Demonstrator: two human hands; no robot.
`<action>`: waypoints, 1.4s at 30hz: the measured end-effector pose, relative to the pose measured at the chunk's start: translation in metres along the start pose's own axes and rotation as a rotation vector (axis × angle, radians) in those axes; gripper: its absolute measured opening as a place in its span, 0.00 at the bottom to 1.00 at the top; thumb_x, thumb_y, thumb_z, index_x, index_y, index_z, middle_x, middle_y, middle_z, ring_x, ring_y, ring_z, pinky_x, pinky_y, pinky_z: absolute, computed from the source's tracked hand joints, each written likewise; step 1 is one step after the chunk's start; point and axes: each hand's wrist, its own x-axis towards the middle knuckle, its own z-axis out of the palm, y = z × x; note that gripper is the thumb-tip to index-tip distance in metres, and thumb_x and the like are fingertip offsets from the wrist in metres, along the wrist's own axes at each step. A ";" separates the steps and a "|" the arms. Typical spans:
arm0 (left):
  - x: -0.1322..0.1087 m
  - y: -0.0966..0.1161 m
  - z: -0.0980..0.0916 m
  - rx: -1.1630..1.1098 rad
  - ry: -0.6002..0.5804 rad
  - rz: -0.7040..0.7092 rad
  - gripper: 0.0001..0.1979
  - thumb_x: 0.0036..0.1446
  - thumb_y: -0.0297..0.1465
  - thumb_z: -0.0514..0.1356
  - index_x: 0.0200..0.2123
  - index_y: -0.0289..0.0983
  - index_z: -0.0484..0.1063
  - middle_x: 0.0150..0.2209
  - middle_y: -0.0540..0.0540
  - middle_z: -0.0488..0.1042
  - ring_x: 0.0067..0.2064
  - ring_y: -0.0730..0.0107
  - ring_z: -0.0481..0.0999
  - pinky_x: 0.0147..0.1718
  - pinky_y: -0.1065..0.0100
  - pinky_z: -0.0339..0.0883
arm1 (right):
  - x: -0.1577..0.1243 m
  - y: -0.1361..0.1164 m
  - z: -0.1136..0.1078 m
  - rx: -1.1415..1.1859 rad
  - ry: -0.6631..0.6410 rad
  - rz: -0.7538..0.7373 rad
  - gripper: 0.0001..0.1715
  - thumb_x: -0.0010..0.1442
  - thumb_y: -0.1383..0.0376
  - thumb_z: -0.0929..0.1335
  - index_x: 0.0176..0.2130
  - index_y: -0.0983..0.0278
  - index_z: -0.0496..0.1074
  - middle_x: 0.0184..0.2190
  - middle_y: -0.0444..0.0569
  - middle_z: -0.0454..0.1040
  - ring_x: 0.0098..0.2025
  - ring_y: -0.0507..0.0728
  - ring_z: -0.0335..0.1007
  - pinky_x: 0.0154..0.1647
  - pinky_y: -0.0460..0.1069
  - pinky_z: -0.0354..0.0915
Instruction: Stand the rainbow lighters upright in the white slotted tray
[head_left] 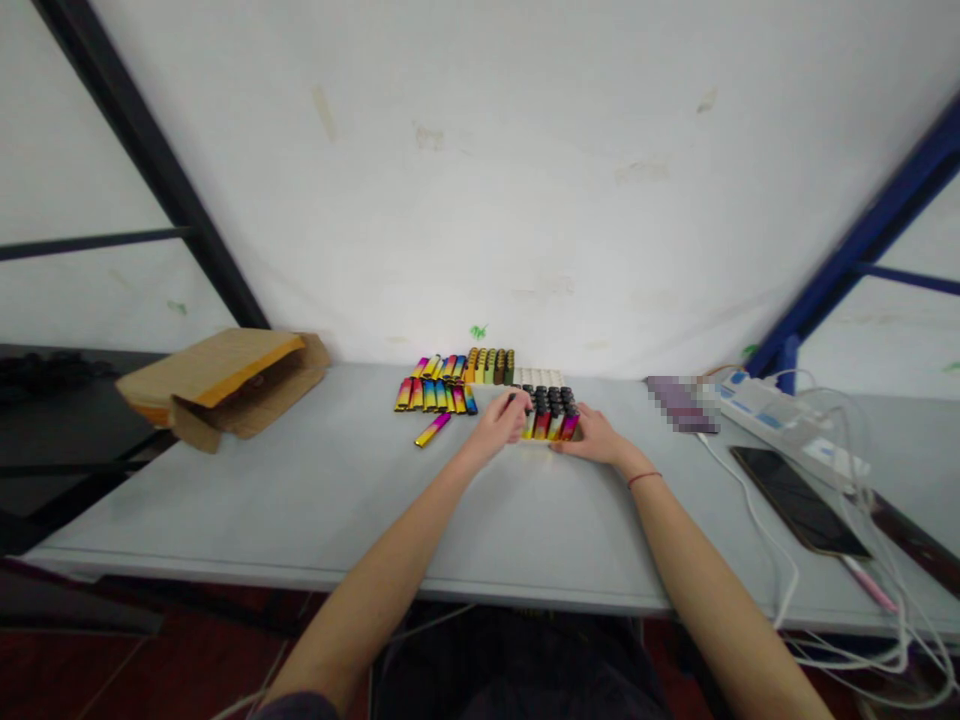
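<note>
A white tray holds upright lighters in rows, black tops up, with multicoloured bodies. At the tray's left end, my left hand is closed in a pinch round a lighter, of which only a bit of the dark top shows; the rest is hidden by the fingers. My right hand grips the tray's right side, its thumb along the front edge. Left of my left hand, several colourful lighters lie flat in two rough rows. One loose yellow and pink lighter lies nearer to me.
Behind stand a block of yellow, green and brown lighters and a white slotted tray. An open cardboard box lies at left. At right are a phone, a blurred-out device, a power strip and white cables.
</note>
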 end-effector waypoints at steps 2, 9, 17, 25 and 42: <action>0.003 0.002 -0.002 -0.087 0.093 -0.115 0.30 0.56 0.62 0.51 0.26 0.40 0.60 0.16 0.59 0.47 0.16 0.81 0.45 0.16 0.73 0.42 | 0.000 0.000 0.000 0.002 -0.007 -0.011 0.41 0.54 0.47 0.73 0.60 0.61 0.66 0.55 0.58 0.72 0.57 0.69 0.66 0.59 0.64 0.60; 0.005 0.002 -0.011 -0.210 0.291 -0.218 0.25 0.63 0.51 0.45 0.21 0.40 0.54 0.15 0.57 0.43 0.15 0.79 0.42 0.15 0.73 0.38 | 0.000 0.004 0.002 0.006 0.009 -0.018 0.45 0.53 0.45 0.73 0.63 0.61 0.63 0.59 0.59 0.69 0.61 0.71 0.63 0.61 0.65 0.59; 0.007 0.006 -0.011 -0.252 0.415 -0.136 0.20 0.60 0.50 0.43 0.24 0.42 0.51 0.13 0.59 0.44 0.13 0.79 0.40 0.15 0.74 0.38 | 0.000 0.006 0.003 0.008 -0.002 -0.023 0.47 0.53 0.46 0.72 0.63 0.65 0.62 0.60 0.62 0.69 0.62 0.71 0.63 0.61 0.66 0.58; 0.005 0.009 -0.009 -0.471 0.454 -0.151 0.17 0.63 0.40 0.43 0.24 0.40 0.55 0.12 0.59 0.44 0.12 0.79 0.42 0.13 0.75 0.37 | 0.000 0.005 0.003 0.009 0.013 -0.020 0.45 0.53 0.46 0.73 0.62 0.65 0.64 0.59 0.62 0.70 0.59 0.71 0.66 0.60 0.65 0.61; 0.003 0.017 -0.010 -0.734 0.436 -0.230 0.25 0.63 0.53 0.49 0.25 0.40 0.58 0.14 0.58 0.51 0.12 0.79 0.49 0.12 0.76 0.42 | -0.001 0.007 0.006 0.004 0.025 -0.029 0.44 0.53 0.47 0.73 0.62 0.64 0.64 0.58 0.61 0.70 0.59 0.70 0.65 0.60 0.65 0.59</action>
